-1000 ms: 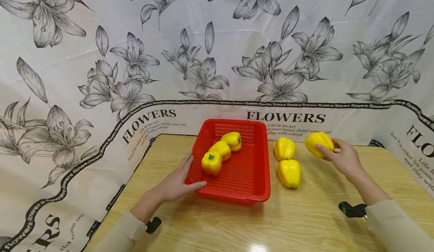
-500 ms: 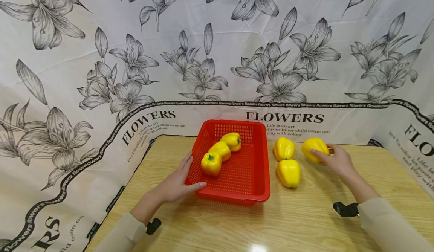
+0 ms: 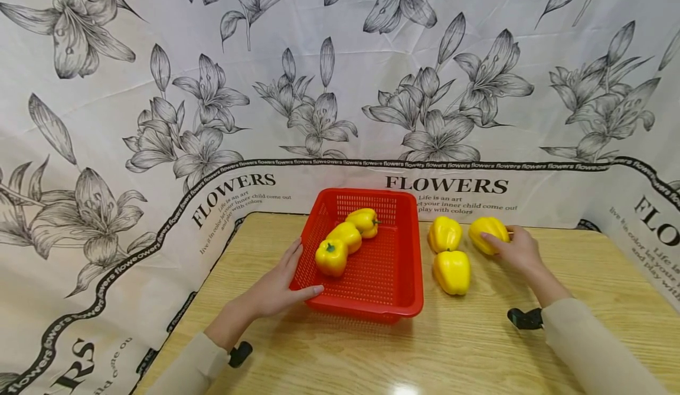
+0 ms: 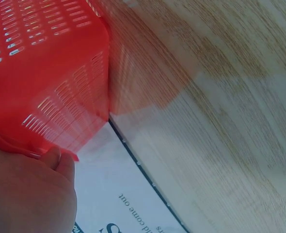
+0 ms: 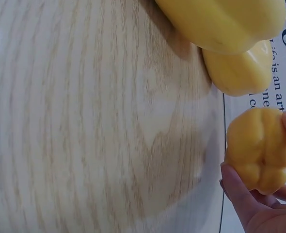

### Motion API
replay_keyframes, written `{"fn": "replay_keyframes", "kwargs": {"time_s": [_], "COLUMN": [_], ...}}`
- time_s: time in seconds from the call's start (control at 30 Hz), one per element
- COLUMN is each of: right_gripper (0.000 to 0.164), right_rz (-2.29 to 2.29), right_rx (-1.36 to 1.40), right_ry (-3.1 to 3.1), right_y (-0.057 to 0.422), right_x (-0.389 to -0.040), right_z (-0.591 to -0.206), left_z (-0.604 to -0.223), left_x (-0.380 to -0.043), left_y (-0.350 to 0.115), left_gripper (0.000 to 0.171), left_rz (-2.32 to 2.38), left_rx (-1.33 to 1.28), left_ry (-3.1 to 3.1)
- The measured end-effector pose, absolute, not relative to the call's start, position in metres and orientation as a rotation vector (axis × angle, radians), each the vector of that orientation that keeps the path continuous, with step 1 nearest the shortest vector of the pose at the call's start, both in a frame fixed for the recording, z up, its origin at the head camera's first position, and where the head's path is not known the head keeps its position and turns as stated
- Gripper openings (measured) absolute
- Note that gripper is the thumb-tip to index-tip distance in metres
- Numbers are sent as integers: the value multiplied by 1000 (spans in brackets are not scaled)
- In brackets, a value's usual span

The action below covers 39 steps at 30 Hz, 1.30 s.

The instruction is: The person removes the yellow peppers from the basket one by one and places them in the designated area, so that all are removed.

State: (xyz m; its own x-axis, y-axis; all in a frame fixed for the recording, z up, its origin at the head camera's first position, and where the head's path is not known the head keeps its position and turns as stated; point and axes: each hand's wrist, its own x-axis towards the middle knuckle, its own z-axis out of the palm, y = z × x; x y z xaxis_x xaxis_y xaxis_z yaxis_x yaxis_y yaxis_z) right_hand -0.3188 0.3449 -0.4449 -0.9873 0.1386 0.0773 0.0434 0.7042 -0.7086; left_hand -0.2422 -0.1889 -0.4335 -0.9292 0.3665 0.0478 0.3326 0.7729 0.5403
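Observation:
A yellow bell pepper (image 3: 488, 235) is in my right hand (image 3: 520, 250), at the back right of the table. In the right wrist view its lobed end (image 5: 261, 148) faces the camera, with thumb and fingers on either side. Just left of it, two more yellow bell peppers lie on the table, a rear one (image 3: 445, 234) and a front one (image 3: 452, 272). My left hand (image 3: 268, 289) holds the red plastic basket (image 3: 417, 265) by its near left corner, thumb over the rim. Inside the basket, three yellow bell peppers (image 3: 345, 237) lie in a slanting row along the left.
The wooden table (image 3: 478, 348) ends at a white flower-printed cloth (image 3: 340, 129) hanging behind and at the sides. Black devices are strapped at the left wrist (image 3: 241, 354) and the right wrist (image 3: 525, 319).
My right hand has carried its bell pepper left and down, closer to the two on the table. My left hand and the basket have stayed in place.

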Motion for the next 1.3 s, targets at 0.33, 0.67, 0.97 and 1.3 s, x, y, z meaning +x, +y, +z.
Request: {"fn": "replay_keyframes", "kwargs": {"time_s": [0.33,0.67,0.97,1.3], "right_gripper": [89,97,100,108], "right_rz": [1154,1173,1212,1159], "right_rx": [-198,-237,-228,-126], "right_ry": [-2778,-2801,-2873,-2906], "right_y": [344,342,341,351], "right_x": [-326,-331,-326,-321], "right_z": [-454,-455,-453,-448], "left_z": [-434,-435,-434,-435], "left_x": [-242,-244,-246,-245], "left_y": [-188,-189,-189,-190], "left_gripper": [117,117,118,117], "left_rz": [862,851,830,852], "left_rx": [581,579,589,593], "left_ry": [2907,2914,2920,2915]}}
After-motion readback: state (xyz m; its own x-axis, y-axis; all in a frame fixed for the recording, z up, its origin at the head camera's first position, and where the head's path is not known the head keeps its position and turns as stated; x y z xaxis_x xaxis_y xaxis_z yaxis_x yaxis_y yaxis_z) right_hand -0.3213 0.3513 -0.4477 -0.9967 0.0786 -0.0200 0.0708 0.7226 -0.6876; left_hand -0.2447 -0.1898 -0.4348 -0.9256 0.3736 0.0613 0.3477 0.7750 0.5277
